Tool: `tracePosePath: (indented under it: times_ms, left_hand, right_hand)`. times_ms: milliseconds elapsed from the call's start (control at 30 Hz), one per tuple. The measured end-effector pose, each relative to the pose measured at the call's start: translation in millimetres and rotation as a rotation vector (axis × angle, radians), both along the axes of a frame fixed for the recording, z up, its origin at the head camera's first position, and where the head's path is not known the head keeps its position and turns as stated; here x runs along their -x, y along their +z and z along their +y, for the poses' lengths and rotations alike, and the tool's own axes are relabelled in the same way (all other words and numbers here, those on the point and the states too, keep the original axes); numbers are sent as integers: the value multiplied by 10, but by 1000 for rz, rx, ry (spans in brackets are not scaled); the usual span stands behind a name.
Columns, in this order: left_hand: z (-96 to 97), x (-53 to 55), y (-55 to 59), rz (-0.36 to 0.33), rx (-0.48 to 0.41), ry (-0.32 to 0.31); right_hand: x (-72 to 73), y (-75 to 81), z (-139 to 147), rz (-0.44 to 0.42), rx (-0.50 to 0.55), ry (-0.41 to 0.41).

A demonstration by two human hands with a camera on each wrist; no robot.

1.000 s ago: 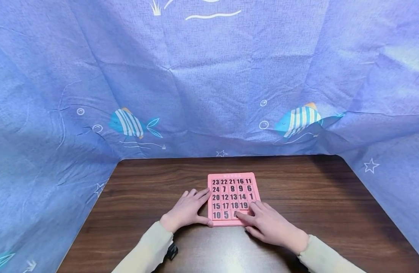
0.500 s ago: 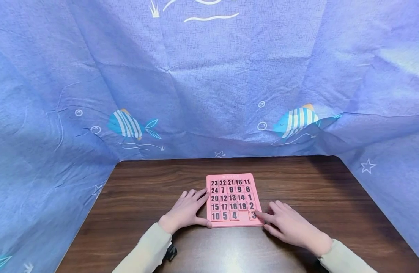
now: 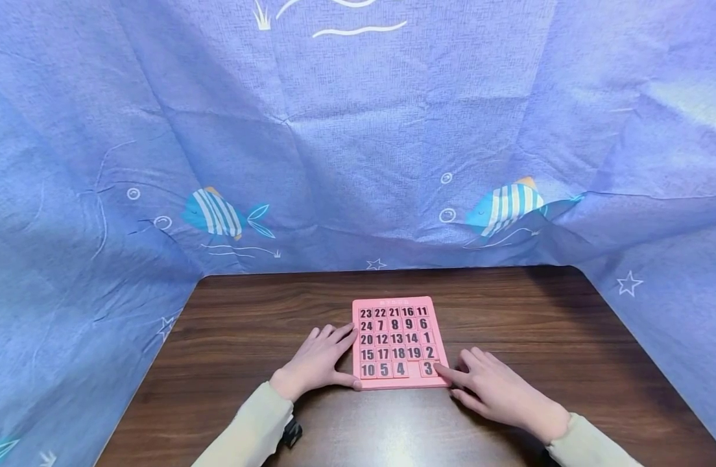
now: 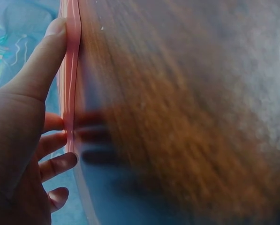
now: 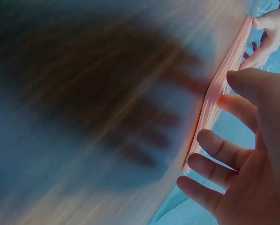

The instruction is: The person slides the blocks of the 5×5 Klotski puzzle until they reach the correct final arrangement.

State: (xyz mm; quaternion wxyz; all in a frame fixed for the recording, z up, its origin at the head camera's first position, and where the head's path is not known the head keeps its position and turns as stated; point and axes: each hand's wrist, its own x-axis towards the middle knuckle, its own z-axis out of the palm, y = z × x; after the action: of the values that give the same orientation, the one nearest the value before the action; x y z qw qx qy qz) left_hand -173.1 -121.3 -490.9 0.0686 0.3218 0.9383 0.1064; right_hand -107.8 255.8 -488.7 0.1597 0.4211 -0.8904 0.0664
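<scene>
A pink number slide puzzle [image 3: 401,384] lies flat on the table in the head view, its square tiles carrying black numbers. My left hand [image 3: 315,364] rests against its left side, fingertips along the edge and thumb at the near left corner. In the left wrist view, that thumb [image 4: 39,65] presses the pink rim. My right hand [image 3: 498,388] is at the near right corner, its index fingertip touching the right side of the 3 tile [image 3: 428,368]. A gap shows between this tile and the 4 tile [image 3: 400,369] in the bottom row.
The puzzle stands on a dark wood-grain table [image 3: 264,298] that shines in front. Behind and at both sides hangs a blue cloth [image 3: 358,162] printed with striped fish. A black strap piece [image 3: 292,431] shows under my left cuff.
My right hand has moved off the bottom-row tiles to the right, baring the 2 and 3 tiles. Since half a second ago, the 3 tile has slid slightly left. My left hand stays put.
</scene>
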Motion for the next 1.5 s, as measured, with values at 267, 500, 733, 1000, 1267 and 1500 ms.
tracePosePath:
  times_ms: [267, 500, 733, 1000, 1267, 1500]
  left_hand:
    - [-2, -3, -21, 12, -18, -1]
    - [1, -11, -5, 8, -20, 4]
    - [-3, -22, -15, 20, -27, -1]
    - [13, -14, 9, 14, -10, 1]
    - [-4, -5, 6, 13, -8, 0]
    - [-5, -7, 6, 6, -8, 3]
  right_hand:
    - [41, -62, -126, 20, 25, 33]
    - [28, -43, -195, -2, 26, 24]
    - [40, -10, -193, -71, 30, -38]
    - [177, -52, -160, -112, -14, -153]
    - [165, -49, -148, -150, -38, -154]
    - [45, -39, -137, -73, -8, -101]
